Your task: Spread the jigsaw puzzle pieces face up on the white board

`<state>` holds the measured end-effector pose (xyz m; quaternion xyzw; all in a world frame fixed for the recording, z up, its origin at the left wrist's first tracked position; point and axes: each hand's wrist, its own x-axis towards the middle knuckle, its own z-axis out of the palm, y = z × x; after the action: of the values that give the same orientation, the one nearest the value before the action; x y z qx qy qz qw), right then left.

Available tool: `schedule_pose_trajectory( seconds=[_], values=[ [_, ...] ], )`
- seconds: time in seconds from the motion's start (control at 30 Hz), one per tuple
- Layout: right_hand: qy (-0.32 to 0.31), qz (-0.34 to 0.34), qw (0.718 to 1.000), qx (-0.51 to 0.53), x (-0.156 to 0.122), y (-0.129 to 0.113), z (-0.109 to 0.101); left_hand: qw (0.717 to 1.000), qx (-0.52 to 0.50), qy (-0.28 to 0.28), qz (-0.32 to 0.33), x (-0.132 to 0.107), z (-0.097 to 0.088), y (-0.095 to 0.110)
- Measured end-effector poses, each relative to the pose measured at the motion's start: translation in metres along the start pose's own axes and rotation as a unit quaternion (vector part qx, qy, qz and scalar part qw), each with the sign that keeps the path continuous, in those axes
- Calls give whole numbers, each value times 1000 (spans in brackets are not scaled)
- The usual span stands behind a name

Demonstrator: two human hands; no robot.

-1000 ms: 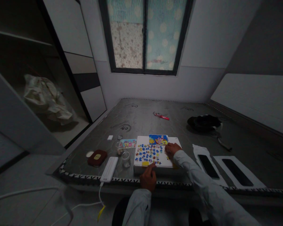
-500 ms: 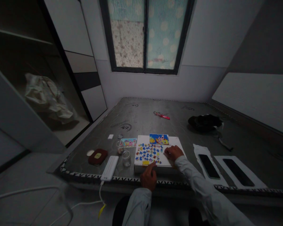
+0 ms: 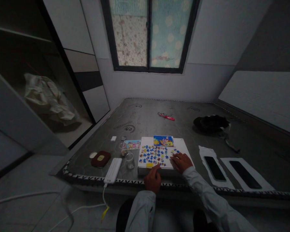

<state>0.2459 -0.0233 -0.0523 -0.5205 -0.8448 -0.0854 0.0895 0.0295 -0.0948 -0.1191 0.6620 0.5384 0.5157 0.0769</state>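
Although the right hand [image 3: 182,162] has uncovered puzzle pieces [image 3: 175,151], I cannot tell its grip.

Grey mattress [image 3: 145,124] w/ white box [image 3: 168,163] nr its front edge; multicol. jigsaw pcs [image 3: 154,154] loose on top, pic card [image 3: 163,140] at far side. R hand [image 3: 180,162] over box's R part, fingers down by a few pcs, grip unclear. L hand [image 3: 152,179] at near edge, index & thumb apart. To L: 2nd card [image 3: 132,144], clear jar [image 3: 130,162], white pwr bank [image 3: 113,170], brown case [image 3: 101,159]. To R: 2 dark phones [image 3: 215,168].
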Motion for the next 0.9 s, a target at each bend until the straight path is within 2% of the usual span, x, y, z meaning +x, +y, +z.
schedule_pose_trajectory(
  seconds=[0.1,0.23,0.57,0.7,0.9],
  values=[
    [12,39,999,-18,-9,10,-1,1000,1,-3,7,0,1,-1],
    [-38,32,999,-14,-12,17,-3,1000,0,1,9,-1,4,-1],
    [-66,45,997,19,4,15,-3,1000,-3,-6,14,-2,3,-2],
    [-61,-1,998,18,4,15,5,1000,0,-4,10,-1,3,-1],
    [11,-66,997,23,-8,4,20,1000,-4,1,6,-3,5,-2]
  ],
)
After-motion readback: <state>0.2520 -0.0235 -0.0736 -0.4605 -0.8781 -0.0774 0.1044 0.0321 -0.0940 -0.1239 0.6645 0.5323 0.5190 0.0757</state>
